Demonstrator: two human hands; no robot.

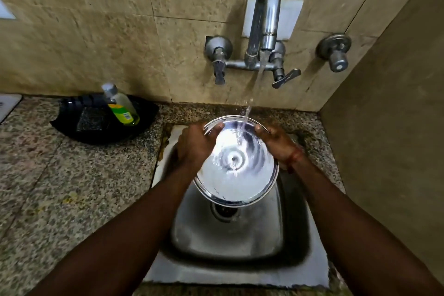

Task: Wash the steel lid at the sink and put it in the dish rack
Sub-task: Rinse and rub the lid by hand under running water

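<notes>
The round steel lid point(236, 163) is held tilted over the steel sink point(228, 238), its inner face toward me. My left hand point(194, 144) grips its left rim and my right hand point(278, 142) grips its right rim, thumbs over the edge. Water from the tap point(264, 17) runs onto the lid's upper part and spreads across it. The drain point(224, 211) shows just below the lid's lower edge. No dish rack is in view.
A black tray point(72, 125) on the granite counter at left holds a dish-soap bottle point(121, 106) and a dark scrub pad point(92, 119). Tap handles point(286, 78) stick out from the tiled wall. A side wall point(384, 127) closes off the right.
</notes>
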